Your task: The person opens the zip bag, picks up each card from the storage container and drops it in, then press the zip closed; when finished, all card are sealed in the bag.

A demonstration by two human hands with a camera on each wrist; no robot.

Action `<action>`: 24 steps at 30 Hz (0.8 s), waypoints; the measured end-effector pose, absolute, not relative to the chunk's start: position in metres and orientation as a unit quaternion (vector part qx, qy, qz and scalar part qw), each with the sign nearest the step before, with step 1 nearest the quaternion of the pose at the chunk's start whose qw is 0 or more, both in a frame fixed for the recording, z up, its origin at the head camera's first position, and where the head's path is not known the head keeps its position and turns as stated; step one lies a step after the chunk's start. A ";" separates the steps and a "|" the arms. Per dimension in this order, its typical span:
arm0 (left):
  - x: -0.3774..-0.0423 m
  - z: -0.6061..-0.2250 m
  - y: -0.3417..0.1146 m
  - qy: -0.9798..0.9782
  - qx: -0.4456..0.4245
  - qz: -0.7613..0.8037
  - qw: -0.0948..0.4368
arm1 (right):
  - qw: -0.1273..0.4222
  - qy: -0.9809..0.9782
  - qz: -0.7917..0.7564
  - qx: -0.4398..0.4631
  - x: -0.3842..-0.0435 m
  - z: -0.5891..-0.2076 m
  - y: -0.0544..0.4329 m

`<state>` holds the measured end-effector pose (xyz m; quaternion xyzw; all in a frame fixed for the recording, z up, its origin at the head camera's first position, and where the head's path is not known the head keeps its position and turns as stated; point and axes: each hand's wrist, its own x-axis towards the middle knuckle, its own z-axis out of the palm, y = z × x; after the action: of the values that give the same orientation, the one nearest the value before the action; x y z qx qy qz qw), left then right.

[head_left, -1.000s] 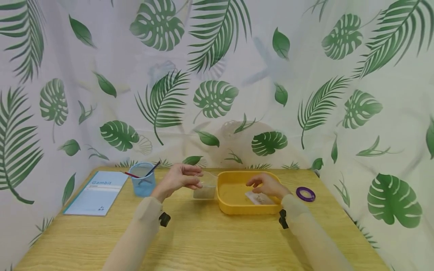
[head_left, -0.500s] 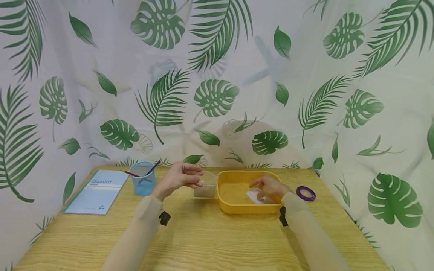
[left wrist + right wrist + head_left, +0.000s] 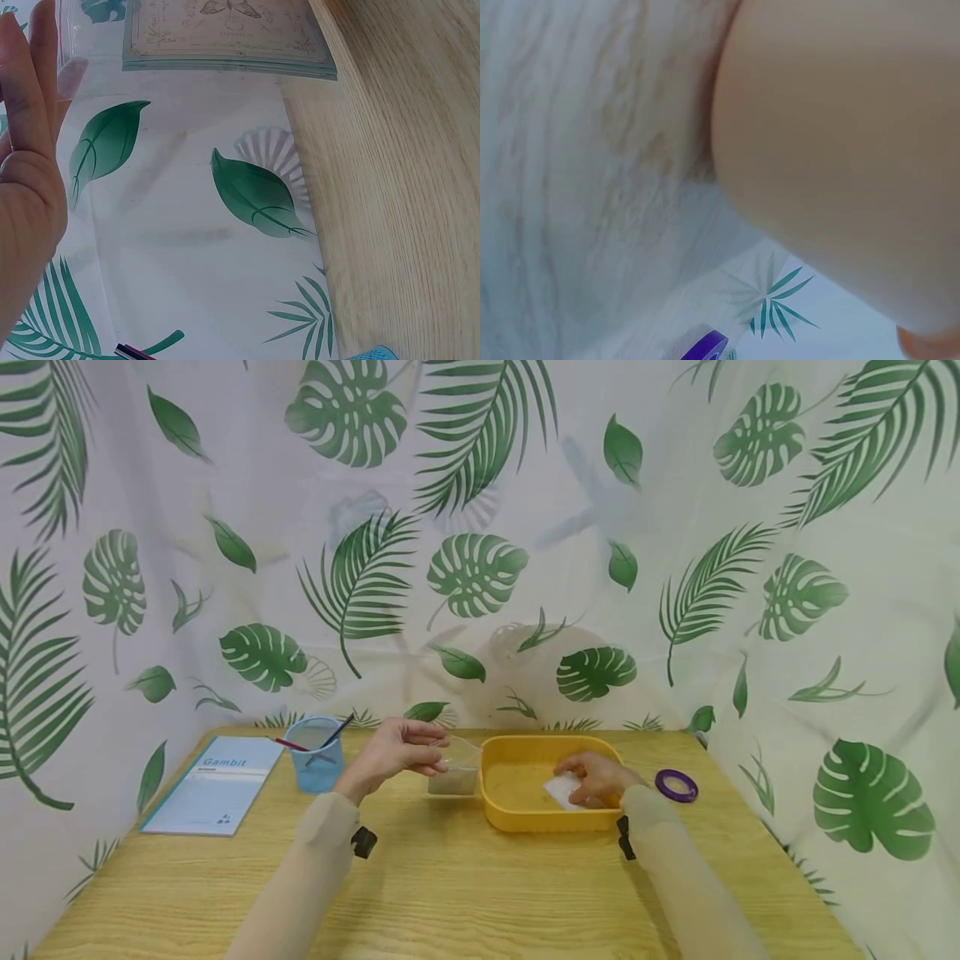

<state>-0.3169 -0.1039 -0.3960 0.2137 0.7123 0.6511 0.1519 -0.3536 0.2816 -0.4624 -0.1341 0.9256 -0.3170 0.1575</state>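
Note:
My left hand [image 3: 396,750] pinches the top of a clear plastic bag [image 3: 463,753], which hangs left of the yellow tray. At the bag's bottom, in the left wrist view, sits a stack of pale printed cards [image 3: 225,34] with a butterfly on the front one. My right hand [image 3: 596,777] reaches into the yellow tray [image 3: 493,814], thumb and fingers around a white paper-like piece [image 3: 562,792]. In the right wrist view its whitish surface [image 3: 577,187] with brown marks shows large and blurred beside the hand [image 3: 840,150].
A blue mesh pen cup [image 3: 318,768] holding pens and a light blue "Gambit" notebook [image 3: 213,785] occupy the table's left. Right of the tray lies a purple-rimmed roll of tape [image 3: 677,786]. A leaf-printed curtain [image 3: 480,635] closes off the back and sides.
My right hand has come down onto the white piece in the tray and closed its thumb and fingers around it. The left hand with the bag has stayed in place.

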 end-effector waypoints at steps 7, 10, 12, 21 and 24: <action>-0.318 -0.396 -0.104 0.717 0.214 0.645 0.153 | 0.142 0.921 -0.329 -0.154 -0.357 -0.465 0.282; -0.319 -0.397 -0.105 0.719 0.212 0.644 0.153 | 0.123 0.909 -0.359 -0.176 -0.359 -0.468 0.283; -0.318 -0.397 -0.104 0.720 0.213 0.643 0.152 | 0.108 0.901 -0.383 -0.174 -0.361 -0.470 0.283; -0.317 -0.397 -0.104 0.716 0.219 0.645 0.151 | 0.070 0.899 -0.399 -0.170 -0.360 -0.465 0.283; -0.316 -0.395 -0.104 0.719 0.219 0.642 0.151 | 0.078 0.893 -0.415 -0.158 -0.358 -0.458 0.282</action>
<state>-0.3163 -0.1039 -0.3954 0.2193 0.7187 0.6423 0.1513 -0.3578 0.2825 -0.4585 -0.1580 0.8927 -0.4148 0.0782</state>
